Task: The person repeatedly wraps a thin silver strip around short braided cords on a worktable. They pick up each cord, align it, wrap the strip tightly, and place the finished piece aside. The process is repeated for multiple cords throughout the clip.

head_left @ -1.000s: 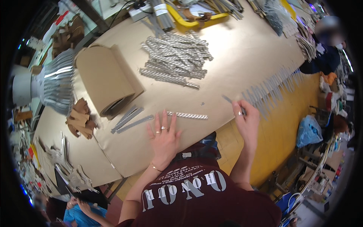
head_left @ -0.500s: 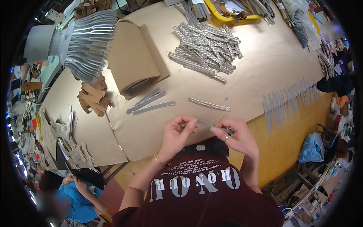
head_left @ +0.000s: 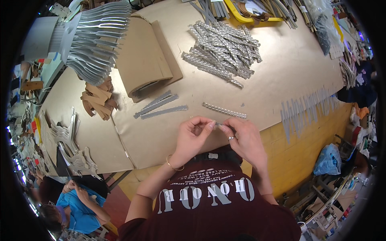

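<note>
Close together over the table's near edge, both my hands pinch a thin grey strip (head_left: 217,124), mostly hidden by the fingers. My left hand (head_left: 195,135) holds one part between thumb and fingertips. My right hand (head_left: 244,138), with a ring on a finger, grips it just beside the left fingertips. A single braided silvery strip (head_left: 224,110) lies on the table beyond my right hand. Past my left hand rest a flat grey strip with a pale edge (head_left: 165,112) and a few similar grey strips (head_left: 156,104). Farther back is a heap of braided strips (head_left: 225,50).
A folded brown sheet (head_left: 140,56) lies left of the heap, near brown scraps (head_left: 98,98) and a holder fanned with grey strips (head_left: 56,38). Thin grey strips (head_left: 307,108) hang over the right edge. A yellow-rimmed tray (head_left: 257,19) stands behind. Another person (head_left: 84,209) sits lower left.
My right hand has moved left and closer to my left hand, and less of the grey strip shows. The view has shifted slightly.
</note>
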A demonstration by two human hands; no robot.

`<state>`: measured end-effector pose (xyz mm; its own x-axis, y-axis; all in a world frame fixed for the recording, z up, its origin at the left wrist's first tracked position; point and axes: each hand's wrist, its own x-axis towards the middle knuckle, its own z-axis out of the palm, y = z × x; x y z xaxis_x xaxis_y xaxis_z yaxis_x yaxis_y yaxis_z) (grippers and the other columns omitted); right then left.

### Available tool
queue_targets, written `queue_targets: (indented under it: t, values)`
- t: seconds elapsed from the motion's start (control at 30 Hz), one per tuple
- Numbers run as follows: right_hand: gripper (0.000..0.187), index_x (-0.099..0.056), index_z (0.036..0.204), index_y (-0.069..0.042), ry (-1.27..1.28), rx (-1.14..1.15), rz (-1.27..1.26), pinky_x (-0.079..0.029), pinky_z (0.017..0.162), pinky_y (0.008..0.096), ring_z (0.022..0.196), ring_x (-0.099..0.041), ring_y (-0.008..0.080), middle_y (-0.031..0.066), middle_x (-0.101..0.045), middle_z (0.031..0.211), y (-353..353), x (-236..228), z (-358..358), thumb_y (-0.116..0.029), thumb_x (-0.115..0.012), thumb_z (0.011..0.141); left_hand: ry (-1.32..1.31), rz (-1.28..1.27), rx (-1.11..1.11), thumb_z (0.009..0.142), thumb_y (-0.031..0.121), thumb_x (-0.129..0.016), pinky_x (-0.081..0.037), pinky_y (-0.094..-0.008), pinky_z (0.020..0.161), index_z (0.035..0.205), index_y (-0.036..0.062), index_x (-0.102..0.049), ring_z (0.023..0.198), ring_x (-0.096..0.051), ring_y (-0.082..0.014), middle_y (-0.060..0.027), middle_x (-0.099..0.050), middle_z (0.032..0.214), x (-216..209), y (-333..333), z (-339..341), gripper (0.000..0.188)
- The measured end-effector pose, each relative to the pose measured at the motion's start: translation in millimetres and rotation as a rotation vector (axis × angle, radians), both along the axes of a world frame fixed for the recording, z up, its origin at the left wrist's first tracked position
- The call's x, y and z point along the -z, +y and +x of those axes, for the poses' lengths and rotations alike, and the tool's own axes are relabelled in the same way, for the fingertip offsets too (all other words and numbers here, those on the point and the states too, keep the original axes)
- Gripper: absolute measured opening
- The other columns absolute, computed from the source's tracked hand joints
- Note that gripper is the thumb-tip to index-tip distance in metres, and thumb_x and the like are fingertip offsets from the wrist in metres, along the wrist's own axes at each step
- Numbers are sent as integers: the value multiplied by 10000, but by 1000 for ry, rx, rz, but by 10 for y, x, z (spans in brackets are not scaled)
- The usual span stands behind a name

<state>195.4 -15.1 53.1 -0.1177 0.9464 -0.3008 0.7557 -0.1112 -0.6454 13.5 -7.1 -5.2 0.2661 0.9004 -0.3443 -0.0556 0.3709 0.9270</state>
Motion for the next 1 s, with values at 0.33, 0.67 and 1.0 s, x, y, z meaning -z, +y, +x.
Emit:
queue_targets:
  t: [0.33, 0.67, 1.0]
  values:
    - [329, -674, 871, 42, -193, 663, -47, -386, 533, 351, 545, -451, 155, 108, -527, 573, -432, 259, 912, -252, -597, 997, 894, 805, 364, 881, 198, -695, -250, -491, 1162, 1388, 81, -545, 1406, -372, -344, -141, -436, 1511, 262, 41, 52, 542]
    - [542, -688, 793, 37, -402, 818, -403, -472, 588, 385, 569, -585, 247, 142, -666, 669, -545, 334, 1178, -485, -651, 931, 1060, 770, 520, 937, 357, -622, -52, -597, 1201, 1507, 71, -403, 1505, -203, -361, -163, -285, 1611, 360, -52, 87, 673]
    - [398, -708, 939, -61, -745, 810, -17, -476, 789, 450, 909, -640, 314, 116, -699, 934, -592, 52, 1232, -447, -616, 945, 1077, 792, 518, 941, 357, -611, -11, -612, 1194, 1484, 60, -435, 1502, -200, -386, -178, -287, 1608, 367, -50, 83, 643]
